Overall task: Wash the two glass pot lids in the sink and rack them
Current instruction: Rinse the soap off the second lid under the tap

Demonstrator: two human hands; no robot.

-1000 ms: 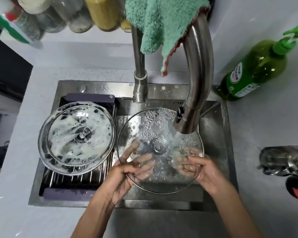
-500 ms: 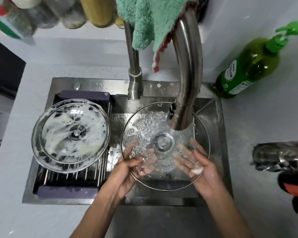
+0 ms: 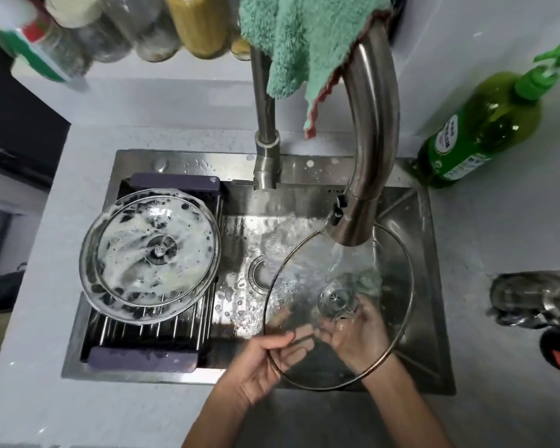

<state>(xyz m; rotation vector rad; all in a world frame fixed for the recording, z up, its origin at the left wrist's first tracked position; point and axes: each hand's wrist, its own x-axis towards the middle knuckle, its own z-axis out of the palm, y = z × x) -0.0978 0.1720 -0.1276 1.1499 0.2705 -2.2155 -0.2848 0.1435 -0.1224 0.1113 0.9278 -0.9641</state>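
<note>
Under the tap (image 3: pixel 369 130), at the right of the sink (image 3: pixel 430 286), the clear lid (image 3: pixel 304 270) now sits further right than half a second ago, when it lay near the sink's middle with both hands spread over its near half. Water falls on its far right part, just beyond the knob (image 3: pixel 336 297), and the suds that dotted its far side earlier are mostly gone, so I judge the rinse of this lid close to done. The left hand (image 3: pixel 262 367) grips the near left rim, thumb over the edge and fingers showing through the glass beneath. The right hand (image 3: pixel 356 331) lies under the lid beside the knob, seen through the glass; its fingers look loosely bent as if supporting it, though whether they grip the knob I cannot tell. Earlier both hands rubbed the surface with open fingers; now one holds the rim and the other props, which suggests turning or tilting the lid in the stream. The second lid (image 3: pixel 149 257) rests unmoved on the rack (image 3: pixel 143 354) at the left, coated in foam, so it is not yet rinsed. The soap bottle (image 3: pixel 479 124) stands on the counter (image 3: pixel 498 227) at far right as before.
</note>
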